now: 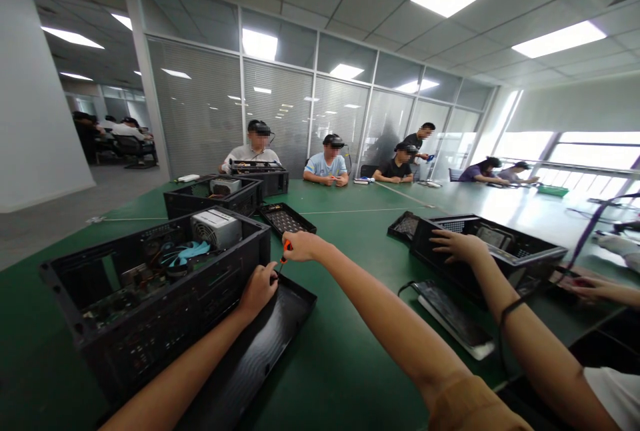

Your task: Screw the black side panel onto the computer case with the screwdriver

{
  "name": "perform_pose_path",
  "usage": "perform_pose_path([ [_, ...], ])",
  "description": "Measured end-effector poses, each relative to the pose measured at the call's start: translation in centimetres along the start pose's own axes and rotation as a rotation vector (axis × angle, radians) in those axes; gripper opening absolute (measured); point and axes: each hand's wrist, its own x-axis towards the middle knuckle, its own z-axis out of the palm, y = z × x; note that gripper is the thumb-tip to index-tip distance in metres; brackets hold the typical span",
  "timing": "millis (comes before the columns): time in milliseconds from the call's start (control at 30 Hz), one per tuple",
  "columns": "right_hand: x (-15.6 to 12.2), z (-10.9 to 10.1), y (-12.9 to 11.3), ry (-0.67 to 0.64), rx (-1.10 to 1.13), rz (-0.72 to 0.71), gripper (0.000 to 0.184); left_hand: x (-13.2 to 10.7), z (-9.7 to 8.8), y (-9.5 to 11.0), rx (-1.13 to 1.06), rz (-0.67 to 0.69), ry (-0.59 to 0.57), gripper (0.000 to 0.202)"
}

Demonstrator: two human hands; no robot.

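My right hand [303, 246] is closed around the orange and black handle of a screwdriver [285, 251], whose shaft slants down toward my left hand. My left hand [259, 292] has its fingers curled together close to the screwdriver's tip; what they pinch is too small to make out. Left of both hands an open black computer case [165, 314] lies on its side, showing a power supply [216, 228], a light-blue fan [186, 254] and circuit boards. Under and beside my left hand lies a black side panel [280, 321], flat on the green table [345, 364].
Behind stands another open case [215, 198] with a perforated black panel [287, 220] beside it. At right, another person's hand [463, 246] touches a further case [493, 241]. A black phone-like device [453, 314] lies between us. Several people sit across the table.
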Motion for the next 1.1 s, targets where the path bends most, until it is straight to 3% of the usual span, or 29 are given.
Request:
perform_pose_path([
  [533, -0.05, 0.21, -0.4, 0.065, -0.063, 0.029, 0.035, 0.01, 0.63, -0.57, 0.008, 0.009, 0.017, 0.043],
  [1100, -0.18, -0.22, -0.75, 0.034, -0.078, 0.048, 0.038, -0.05, 0.25, -0.26, -0.014, -0.012, 0.004, 0.043],
])
